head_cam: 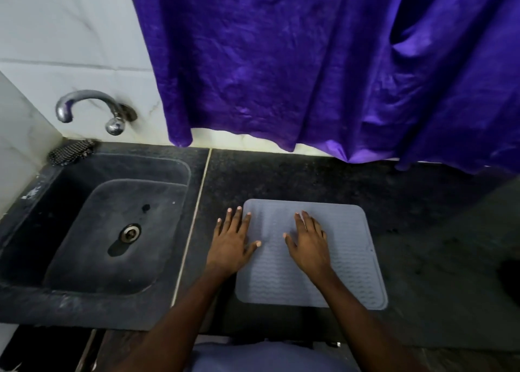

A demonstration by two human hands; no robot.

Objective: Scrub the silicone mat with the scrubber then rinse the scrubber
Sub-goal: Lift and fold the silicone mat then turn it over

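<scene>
A grey silicone mat (346,262) with a wavy ribbed surface lies flat on the dark counter, right of the sink. My left hand (229,243) lies flat with straight fingers over the mat's left edge, thumb on the mat. Flat on the mat's upper middle rests my right hand (309,243), fingers straight. Neither hand holds anything. A dark mesh scrubber (70,152) sits on the sink's far left corner, under the tap, well away from both hands.
A black stone sink (33,231) with a metal drain (130,232) lies to the left. A chrome tap (84,104) juts from the white tiled wall. A purple curtain (309,62) hangs over the counter's back edge. Dark speckled counter (436,231) extends right.
</scene>
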